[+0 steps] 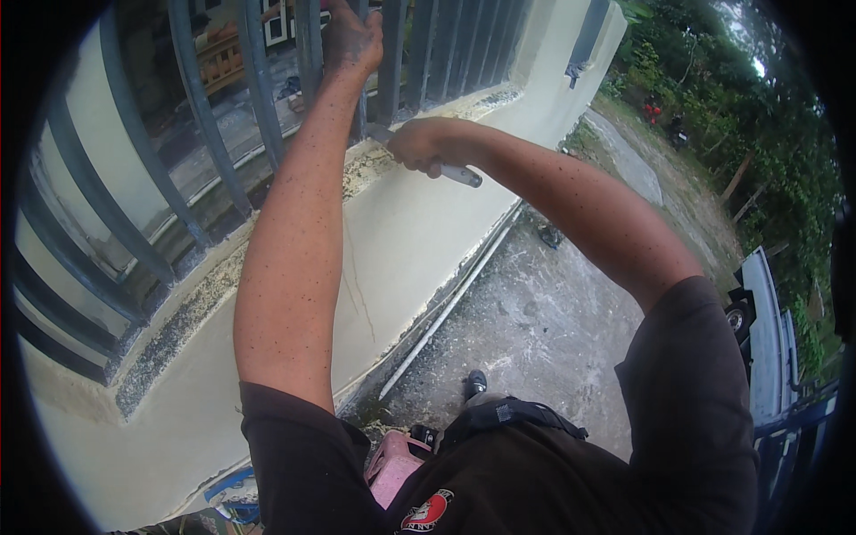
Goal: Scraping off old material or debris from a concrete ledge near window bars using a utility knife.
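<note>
My left hand (353, 43) is raised to the grey upright bars (259, 80), its fingers closed round one of them near the top of the view. Lower and to its right, my right hand (417, 144) grips a scraper. Its pale handle (461, 175) sticks out below my fist, and its flat metal blade (380, 133) points left toward the foot of a bar. The blade's tip lies close to the ledge (361, 171); whether it touches is too small to tell. That ledge has a rough, peeling, yellowish and dark surface.
Below the ledge runs a cream wall (392, 241), with a thin white pipe (450, 303) along its base. A pink plastic container (392, 468) stands close by my left side. Concrete ground (544, 312) lies under me. A truck-like vehicle (767, 321) is at the right.
</note>
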The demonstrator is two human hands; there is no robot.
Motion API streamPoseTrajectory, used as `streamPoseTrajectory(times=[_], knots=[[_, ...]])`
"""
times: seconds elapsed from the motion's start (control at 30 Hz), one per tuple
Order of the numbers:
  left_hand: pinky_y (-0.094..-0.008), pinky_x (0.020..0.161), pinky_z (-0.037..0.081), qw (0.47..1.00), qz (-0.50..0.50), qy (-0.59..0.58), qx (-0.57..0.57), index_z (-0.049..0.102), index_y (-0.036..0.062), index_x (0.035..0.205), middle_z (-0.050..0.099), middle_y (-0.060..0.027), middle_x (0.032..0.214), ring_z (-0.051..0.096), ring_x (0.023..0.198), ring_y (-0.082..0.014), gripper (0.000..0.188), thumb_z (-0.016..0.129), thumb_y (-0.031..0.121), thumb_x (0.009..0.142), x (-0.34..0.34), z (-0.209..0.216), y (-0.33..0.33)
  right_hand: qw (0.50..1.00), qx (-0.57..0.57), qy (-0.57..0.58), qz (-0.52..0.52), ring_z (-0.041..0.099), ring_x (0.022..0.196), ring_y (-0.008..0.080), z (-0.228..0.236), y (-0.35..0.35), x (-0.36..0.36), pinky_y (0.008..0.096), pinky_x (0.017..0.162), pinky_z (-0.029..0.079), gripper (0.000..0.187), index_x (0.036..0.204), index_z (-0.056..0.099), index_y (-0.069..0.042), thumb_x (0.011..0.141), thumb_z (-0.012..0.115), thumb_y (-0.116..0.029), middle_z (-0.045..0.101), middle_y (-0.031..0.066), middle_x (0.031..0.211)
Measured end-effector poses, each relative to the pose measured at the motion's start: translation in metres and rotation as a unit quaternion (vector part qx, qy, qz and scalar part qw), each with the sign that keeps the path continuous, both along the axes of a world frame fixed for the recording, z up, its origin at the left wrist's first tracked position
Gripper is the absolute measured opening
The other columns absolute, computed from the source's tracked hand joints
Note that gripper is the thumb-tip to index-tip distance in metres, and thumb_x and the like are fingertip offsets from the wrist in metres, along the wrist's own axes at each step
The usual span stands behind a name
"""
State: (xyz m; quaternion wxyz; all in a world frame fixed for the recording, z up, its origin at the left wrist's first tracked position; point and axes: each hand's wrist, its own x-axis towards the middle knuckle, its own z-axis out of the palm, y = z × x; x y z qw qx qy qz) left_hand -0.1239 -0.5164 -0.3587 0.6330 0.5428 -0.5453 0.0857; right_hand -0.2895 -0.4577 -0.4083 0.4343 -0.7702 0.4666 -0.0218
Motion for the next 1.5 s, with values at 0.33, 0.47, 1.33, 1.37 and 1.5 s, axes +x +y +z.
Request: streamPoseTrajectory(times=[0.33, 0.47, 1.33, 1.37, 1.5], knots=[[-0.0500, 0.092, 0.051, 1.000, 0.015, -0.021, 0.016, 0.037, -0.0061, 0.128, 0.063, -0.0344, 0.110, 0.063, 0.106, -0.0473, 0.053, 0.060, 0.022, 0.090, -0.027, 0.019, 0.041, 0.996, 0.075, -0.040, -0.028, 0.033, 0.047, 0.0073, -0.003, 0.012, -0.019, 0.0246, 0.039, 0.029, 0.025, 0.087, 0.053, -0.004, 0.101, 0.043, -0.023, 0.043, -0.0004, 0.064], [-0.0509, 0.089, 0.050, 0.999, 0.018, -0.028, 0.020, 0.041, -0.0046, 0.116, 0.064, -0.0324, 0.105, 0.065, 0.102, -0.0465, 0.041, 0.058, 0.020, 0.089, -0.025, 0.021, 0.039, 0.998, -0.010, -0.070, -0.006, 0.035, 0.046, 0.0100, -0.006, 0.013, -0.031, 0.0268, 0.040, 0.034, 0.037, 0.090, 0.053, 0.000, 0.104, 0.038, -0.031, 0.044, 0.0019, 0.065], [-0.0426, 0.093, 0.049, 0.954, 0.282, -0.064, 0.079, 0.037, -0.0038, 0.142, 0.046, -0.0261, 0.130, 0.058, 0.109, -0.0343, 0.061, 0.054, 0.036, 0.100, -0.137, -0.058, 0.073, 0.934, 0.035, -0.267, 0.234, 0.060, 0.057, 0.0141, -0.039, -0.102, -0.165, 0.0297, 0.047, 0.054, 0.022, 0.102, 0.050, 0.003, 0.098, 0.050, -0.019, 0.057, 0.0114, 0.083], [-0.0433, 0.096, 0.048, 0.936, 0.318, -0.139, 0.066, 0.034, -0.0039, 0.144, 0.038, -0.0258, 0.138, 0.057, 0.112, -0.0352, 0.063, 0.055, 0.036, 0.100, -0.145, -0.077, 0.085, 0.929, 0.046, -0.283, 0.232, 0.059, 0.055, 0.0136, -0.039, -0.106, -0.160, 0.0291, 0.046, 0.054, 0.022, 0.099, 0.050, 0.003, 0.099, 0.051, -0.019, 0.056, 0.0105, 0.081], [-0.0377, 0.084, 0.054, 0.955, 0.260, 0.096, 0.106, 0.052, -0.0039, 0.119, 0.061, -0.0184, 0.110, 0.062, 0.105, -0.0274, 0.040, 0.053, 0.033, 0.102, -0.212, -0.140, 0.100, 0.908, 0.056, -0.305, 0.282, 0.059, 0.055, 0.0135, -0.041, -0.117, -0.128, 0.0296, 0.046, 0.053, 0.027, 0.094, 0.050, 0.003, 0.100, 0.051, -0.023, 0.055, 0.0084, 0.075]])
